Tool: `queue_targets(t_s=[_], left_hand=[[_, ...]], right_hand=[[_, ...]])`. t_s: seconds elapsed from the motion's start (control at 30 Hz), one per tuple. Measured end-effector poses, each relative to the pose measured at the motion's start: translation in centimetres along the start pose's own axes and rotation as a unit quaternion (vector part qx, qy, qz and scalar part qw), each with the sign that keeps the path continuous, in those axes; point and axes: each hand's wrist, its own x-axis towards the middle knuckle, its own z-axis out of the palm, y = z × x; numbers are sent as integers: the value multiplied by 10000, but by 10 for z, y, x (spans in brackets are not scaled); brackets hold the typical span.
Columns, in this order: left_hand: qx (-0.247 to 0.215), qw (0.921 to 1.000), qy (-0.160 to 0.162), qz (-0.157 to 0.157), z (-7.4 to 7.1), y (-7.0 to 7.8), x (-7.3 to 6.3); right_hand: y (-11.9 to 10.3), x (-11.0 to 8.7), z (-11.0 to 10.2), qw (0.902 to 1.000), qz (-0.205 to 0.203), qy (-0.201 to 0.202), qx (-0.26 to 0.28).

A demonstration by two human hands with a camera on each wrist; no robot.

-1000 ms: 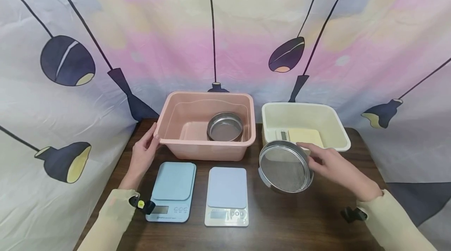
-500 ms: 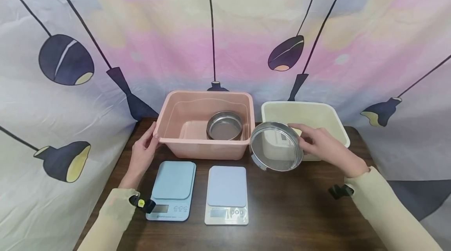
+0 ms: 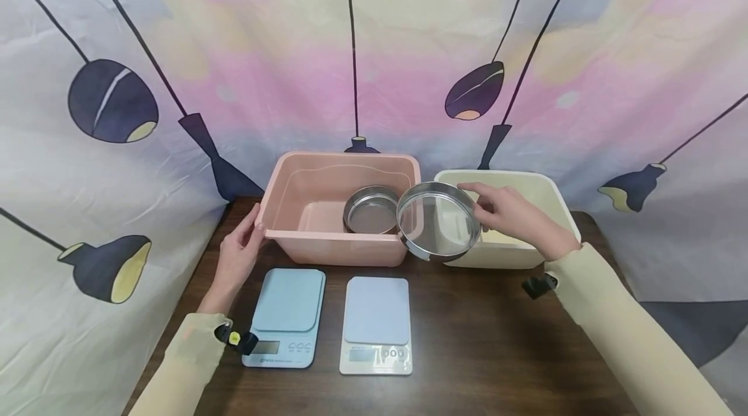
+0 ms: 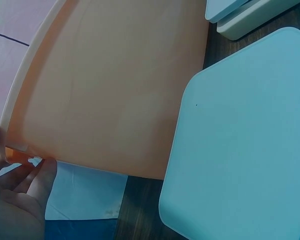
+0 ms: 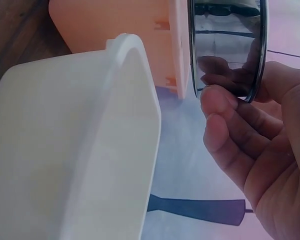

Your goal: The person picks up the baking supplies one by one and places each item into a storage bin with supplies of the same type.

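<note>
My right hand [image 3: 517,216] pinches the rim of a round metal sieve [image 3: 438,224], thumb on one side and fingers on the other. The sieve is held up and tilted, overlapping the pink basin's right edge and the cream basin [image 3: 497,256] in the head view. In the right wrist view its shiny side wall [image 5: 227,50] shows beside the pink rim. My left hand [image 3: 236,254] grips the left front corner of the pink basin [image 3: 333,251], with fingertips around its rim in the left wrist view. A second metal sieve [image 3: 371,215] lies inside the pink basin.
A light blue kitchen scale [image 3: 289,302] and a white one with a pale lilac top [image 3: 376,312] lie side by side in front of the pink basin. Something pale yellow [image 3: 497,237] shows in the cream basin. A patterned cloth [image 3: 263,65] hangs behind the dark wooden table [image 3: 485,351].
My right hand has carried the sieve up and to the left, from in front of the cream basin to the pink basin's right edge. The left hand has stayed at the corner.
</note>
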Motion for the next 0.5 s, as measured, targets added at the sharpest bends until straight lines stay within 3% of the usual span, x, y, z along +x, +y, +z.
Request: queue_targets(t_s=[0.3,0.5], left_hand=[[-26,10000,-4,-9,1,0,-1],[23,10000,49,2,3,0,-2]], right_hand=[[-7,29,-2,9994,203,-261,56],[-15,48,-2,9995,116,-295,49]])
